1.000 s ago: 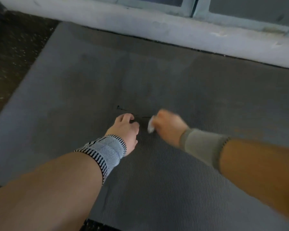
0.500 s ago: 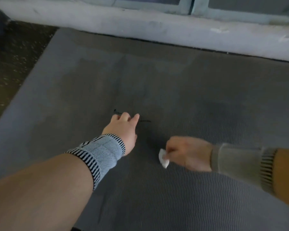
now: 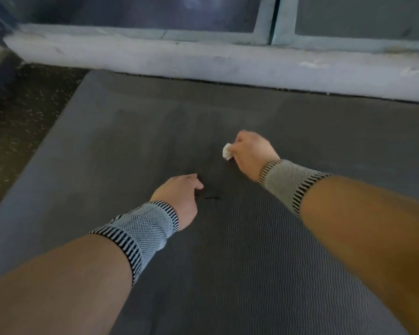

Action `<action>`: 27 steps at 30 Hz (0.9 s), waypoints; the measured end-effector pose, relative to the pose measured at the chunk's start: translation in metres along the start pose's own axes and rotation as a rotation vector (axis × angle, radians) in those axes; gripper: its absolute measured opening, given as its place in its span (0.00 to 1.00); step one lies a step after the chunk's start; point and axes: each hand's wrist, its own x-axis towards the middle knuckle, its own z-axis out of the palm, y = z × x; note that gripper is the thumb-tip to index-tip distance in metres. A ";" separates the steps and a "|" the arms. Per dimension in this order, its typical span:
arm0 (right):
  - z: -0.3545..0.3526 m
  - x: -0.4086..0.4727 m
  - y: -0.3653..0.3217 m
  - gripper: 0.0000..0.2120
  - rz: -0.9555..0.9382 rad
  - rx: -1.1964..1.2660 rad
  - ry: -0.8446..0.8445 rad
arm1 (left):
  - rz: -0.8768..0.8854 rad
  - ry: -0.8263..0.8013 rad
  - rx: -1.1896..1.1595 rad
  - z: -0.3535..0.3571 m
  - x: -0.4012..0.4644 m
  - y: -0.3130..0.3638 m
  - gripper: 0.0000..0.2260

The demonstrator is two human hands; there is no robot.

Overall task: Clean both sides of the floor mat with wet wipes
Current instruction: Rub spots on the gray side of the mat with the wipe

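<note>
Right hand (image 3: pixel 250 153) grips a balled white wipe (image 3: pixel 227 151) sticking out on its left side, pressed to the grey mat (image 3: pixel 107 141) mid-surface. Left hand (image 3: pixel 179 194) rests on the mat nearer, fingers loosely bent, holding nothing.

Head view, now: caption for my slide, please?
Right hand wipes the grey floor mat with a wet wipe; left hand rests alongside.

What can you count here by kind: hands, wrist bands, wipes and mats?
Hands: 2, the left hand resting on the mat and the right hand holding the wipe.
Wrist bands: 2, the left band and the right band.
Wet wipes: 1, the white wipe.
Floor mats: 1, the grey mat.
Total: 6
</note>
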 end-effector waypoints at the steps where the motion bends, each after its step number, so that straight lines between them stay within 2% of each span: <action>1: 0.004 0.003 -0.002 0.11 0.016 -0.025 -0.019 | 0.005 0.000 0.008 -0.002 0.000 0.000 0.22; 4: 0.029 -0.044 -0.038 0.09 -0.241 0.062 -0.179 | 0.028 0.058 0.035 -0.005 0.003 -0.003 0.23; 6: 0.026 -0.058 -0.044 0.05 -0.280 0.156 -0.265 | 0.056 0.111 0.046 -0.007 0.010 -0.006 0.23; 8: 0.018 -0.018 -0.024 0.05 -0.283 0.067 -0.202 | 0.078 0.139 0.058 -0.010 0.022 -0.007 0.25; 9: 0.011 0.008 -0.014 0.07 -0.194 0.009 -0.145 | 0.078 0.137 0.071 -0.012 0.030 -0.007 0.28; 11: 0.001 0.043 0.000 0.12 -0.023 -0.077 -0.026 | 0.053 0.077 0.077 -0.018 0.047 -0.002 0.36; 12: 0.002 0.045 0.001 0.13 0.000 -0.094 -0.025 | 0.056 0.019 0.090 -0.022 0.057 0.002 0.41; 13: 0.003 0.034 -0.004 0.13 -0.028 -0.085 -0.059 | 0.066 -0.049 0.121 -0.025 0.066 0.006 0.46; 15: 0.009 -0.005 -0.017 0.11 -0.202 -0.049 -0.201 | 0.065 -0.155 0.195 -0.028 0.078 0.010 0.53; 17: 0.000 -0.027 -0.022 0.08 -0.229 0.035 -0.309 | 0.054 -0.185 0.246 -0.028 0.081 0.011 0.56; 18: -0.005 -0.017 -0.015 0.08 -0.233 0.041 -0.289 | 0.056 -0.182 0.252 -0.027 0.080 0.010 0.56; 19: -0.009 0.004 -0.006 0.09 -0.206 0.005 -0.247 | 0.057 -0.173 0.247 -0.027 0.080 0.010 0.55; 22: -0.028 0.088 0.029 0.14 0.053 -0.168 -0.121 | 0.026 -0.171 0.202 -0.026 0.078 0.011 0.55; 25: -0.033 0.134 0.052 0.16 0.295 -0.170 -0.066 | -0.001 -0.194 0.171 -0.026 0.078 0.011 0.54; 27: -0.024 0.114 0.042 0.13 0.253 -0.167 -0.004 | -0.002 -0.197 0.149 -0.027 0.077 0.011 0.54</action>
